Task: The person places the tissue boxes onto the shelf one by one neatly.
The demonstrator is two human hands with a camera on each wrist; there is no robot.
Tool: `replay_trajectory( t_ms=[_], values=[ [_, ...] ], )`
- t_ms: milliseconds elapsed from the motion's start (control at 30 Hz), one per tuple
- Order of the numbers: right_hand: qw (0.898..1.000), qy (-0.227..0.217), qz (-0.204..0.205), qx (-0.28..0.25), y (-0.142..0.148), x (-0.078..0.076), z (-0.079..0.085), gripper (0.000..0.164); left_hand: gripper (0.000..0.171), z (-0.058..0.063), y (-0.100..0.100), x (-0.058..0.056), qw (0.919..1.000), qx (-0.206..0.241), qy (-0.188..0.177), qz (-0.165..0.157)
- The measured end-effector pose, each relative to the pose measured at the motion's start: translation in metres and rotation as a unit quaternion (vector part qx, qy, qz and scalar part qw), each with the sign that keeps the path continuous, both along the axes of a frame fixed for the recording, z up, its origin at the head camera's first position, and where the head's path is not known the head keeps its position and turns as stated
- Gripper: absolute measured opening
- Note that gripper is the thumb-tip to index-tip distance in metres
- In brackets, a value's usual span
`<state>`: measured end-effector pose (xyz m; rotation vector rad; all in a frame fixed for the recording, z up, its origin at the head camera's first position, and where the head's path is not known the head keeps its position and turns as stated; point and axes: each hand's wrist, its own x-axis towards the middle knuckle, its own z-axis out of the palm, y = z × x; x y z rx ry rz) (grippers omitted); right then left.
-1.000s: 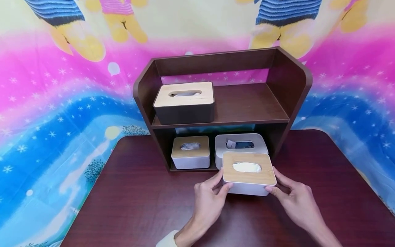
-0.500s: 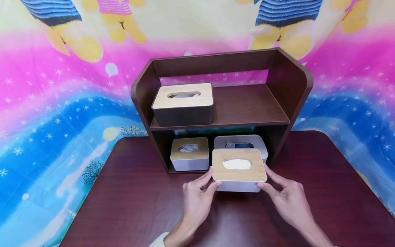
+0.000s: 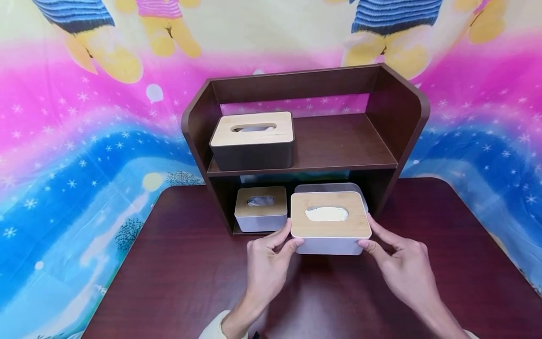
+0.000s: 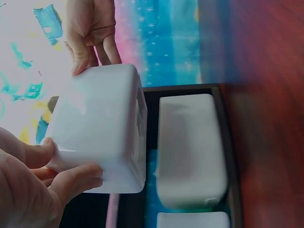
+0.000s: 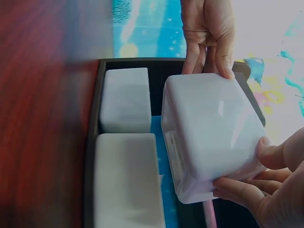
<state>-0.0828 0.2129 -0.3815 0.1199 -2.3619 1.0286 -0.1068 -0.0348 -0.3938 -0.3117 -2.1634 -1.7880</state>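
Observation:
A white tissue box (image 3: 328,246) with a bamboo lid and an oval slot is held up in front of the shelf. My left hand (image 3: 267,266) grips its left side with thumb and fingers. On the opposite side, my right hand (image 3: 407,273) holds it the same way, thumb at the front corner. In the head view the box overlaps a light grey tissue box (image 3: 329,188) on the lower shelf, hiding most of it. Both wrist views show the held box's (image 4: 95,118) smooth white wall, with that box and a smaller one (image 5: 126,99) beyond.
The dark brown two-tier shelf (image 3: 347,141) stands on a reddish-brown table (image 3: 190,282). A black tissue box (image 3: 254,157) with a pale wood lid sits upper left. Below it is a small white tissue box (image 3: 261,222) with a wooden lid. A colourful printed cloth (image 3: 84,188) hangs behind.
Both hands have carried the white tissue box left, then upward and closer to the shelf. It now covers more of the light grey box behind it. The grip looks the same.

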Motion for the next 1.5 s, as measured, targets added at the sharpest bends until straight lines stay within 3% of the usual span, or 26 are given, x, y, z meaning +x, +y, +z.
replay_trajectory(
  t_ms=[233, 467, 867, 1233, 1500],
  values=[
    [1.0, 0.009, -0.017, 0.001, 0.003, 0.001, 0.019, 0.062, 0.049, 0.02, 0.003, -0.002, 0.9998, -0.001, 0.019, -0.005],
    [0.999, 0.034, -0.017, -0.005, 0.005, 0.004, 0.041, 0.063, 0.051, 0.043, 0.005, -0.002, 0.9996, 0.009, 0.015, -0.021],
    [0.998, 0.061, -0.014, -0.01, 0.009, 0.003, 0.07, 0.064, 0.049, 0.079, 0.007, -0.006, 0.9973, -0.006, 0.072, -0.017],
    [0.997, 0.069, -0.018, -0.002, 0.014, 0.002, 0.091, 0.062, 0.049, 0.104, 0.01, -0.009, 0.9986, 0.008, 0.05, -0.016],
    [0.996, 0.085, -0.018, -0.01, 0.021, -0.009, 0.105, 0.058, 0.049, 0.122, 0.017, -0.017, 0.9974, -0.005, 0.072, -0.004]
  ],
)
